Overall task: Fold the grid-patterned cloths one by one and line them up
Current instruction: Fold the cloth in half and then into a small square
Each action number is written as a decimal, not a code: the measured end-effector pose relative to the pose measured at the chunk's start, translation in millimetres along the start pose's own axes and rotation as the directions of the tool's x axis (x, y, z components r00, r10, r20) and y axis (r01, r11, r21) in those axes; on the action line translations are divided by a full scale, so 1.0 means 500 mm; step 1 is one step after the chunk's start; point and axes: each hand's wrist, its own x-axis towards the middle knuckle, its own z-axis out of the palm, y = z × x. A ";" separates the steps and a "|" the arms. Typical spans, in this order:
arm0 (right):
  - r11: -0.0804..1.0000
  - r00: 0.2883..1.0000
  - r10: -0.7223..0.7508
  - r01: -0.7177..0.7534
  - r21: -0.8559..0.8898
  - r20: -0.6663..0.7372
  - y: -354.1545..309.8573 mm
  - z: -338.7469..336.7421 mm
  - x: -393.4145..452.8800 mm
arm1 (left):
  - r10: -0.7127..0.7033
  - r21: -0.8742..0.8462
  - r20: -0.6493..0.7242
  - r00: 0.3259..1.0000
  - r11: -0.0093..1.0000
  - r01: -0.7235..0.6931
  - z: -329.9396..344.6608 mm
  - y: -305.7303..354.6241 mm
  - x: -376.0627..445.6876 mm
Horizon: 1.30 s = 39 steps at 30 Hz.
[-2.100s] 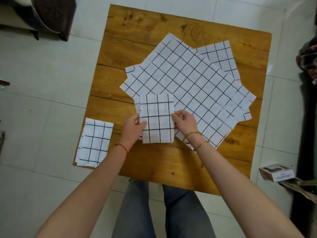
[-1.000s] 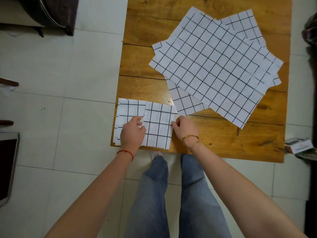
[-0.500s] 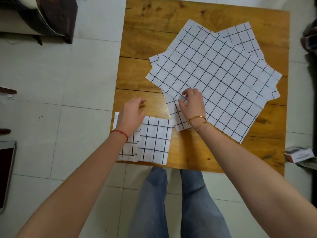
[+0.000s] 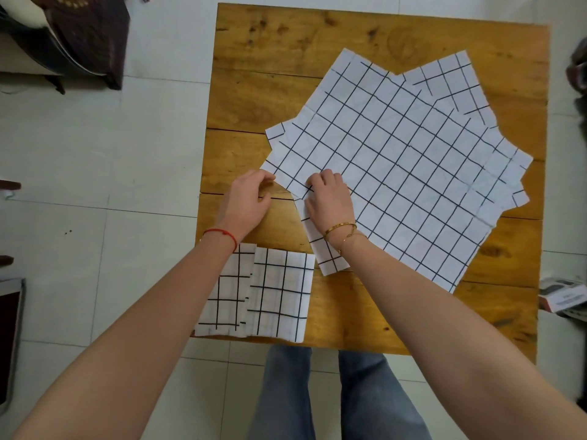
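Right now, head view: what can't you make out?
- Count of unfolded cloths in the pile: the top cloth hides the lower ones; only corners show.
- Left folded cloth: partly hidden by the left forearm.
- Left hand fingertips at the top cloth's corner: grip unclear.
- Right hand: fingers curled on the cloth edge, pinch hidden beneath.
- Box on the floor: cut by the right edge, print too small.

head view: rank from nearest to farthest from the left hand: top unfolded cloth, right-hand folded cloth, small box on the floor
1. Top unfolded cloth: its corner touches the left hand.
2. Right-hand folded cloth: near table edge, below the hand.
3. Small box: on the floor, far right.
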 end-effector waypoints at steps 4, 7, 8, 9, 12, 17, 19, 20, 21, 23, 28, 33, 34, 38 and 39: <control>1.000 1.000 -0.026 0.026 -0.011 -0.001 0.009 0.004 0.010 | 0.017 -0.002 0.020 1.000 1.000 -0.017 -0.001 0.004 0.011; 0.999 0.999 -0.037 0.038 0.033 -0.014 0.018 -0.005 0.015 | 0.020 0.019 0.022 1.000 1.000 -0.021 0.001 0.006 0.018; 0.996 0.999 -0.038 0.040 0.074 -0.029 0.021 -0.011 0.013 | 0.026 0.030 0.020 0.999 0.999 -0.027 0.000 0.008 0.020; 0.991 0.998 -0.040 0.046 0.128 -0.045 0.024 -0.018 0.009 | 0.035 0.035 0.016 0.999 0.999 -0.035 -0.001 0.013 0.021; 0.953 0.996 -0.031 0.054 0.297 -0.079 0.040 -0.047 -0.012 | 0.087 0.046 -0.014 0.996 0.995 -0.086 -0.009 0.032 0.024; 0.894 0.993 0.064 -0.011 0.448 -0.104 0.071 -0.113 -0.061 | 0.176 0.054 -0.095 0.980 0.984 -0.172 -0.029 0.088 0.038; 0.884 0.989 0.089 -0.023 0.467 -0.119 0.085 -0.141 -0.080 | 0.218 0.040 -0.090 0.972 0.976 -0.215 -0.037 0.113 0.042; 0.884 0.988 0.093 -0.025 0.467 -0.123 0.092 -0.155 -0.089 | 0.243 0.037 -0.080 0.967 0.970 -0.241 -0.040 0.126 0.043; 0.887 0.988 0.091 -0.024 0.461 -0.124 0.096 -0.171 -0.096 | 0.266 0.039 -0.064 0.962 0.964 -0.264 -0.042 0.141 0.042; 0.899 0.988 0.071 -0.005 0.439 -0.134 0.100 -0.206 -0.105 | 0.306 0.053 -0.024 0.952 0.951 -0.304 -0.044 0.177 0.039; 0.948 0.975 -0.011 0.081 0.308 -0.222 0.092 -0.303 -0.105 | 0.433 0.083 0.041 0.900 0.896 -0.435 -0.060 0.284 0.015; 0.956 0.954 -0.022 0.108 0.274 -0.299 0.104 -0.403 -0.121 | 0.503 0.051 0.024 0.864 0.862 -0.504 -0.086 0.376 -0.007; 0.954 0.952 -0.028 0.116 0.275 -0.305 0.109 -0.425 -0.128 | 0.515 0.053 0.025 0.857 0.855 -0.516 -0.095 0.395 -0.010; 0.946 0.937 -0.075 0.175 0.274 -0.340 0.137 -0.516 -0.159 | 0.534 0.100 0.056 0.843 0.837 -0.537 -0.131 0.460 -0.022; 0.945 0.932 -0.077 0.181 0.273 -0.353 0.145 -0.540 -0.166 | 0.524 0.120 0.067 0.849 0.841 -0.528 -0.139 0.468 -0.022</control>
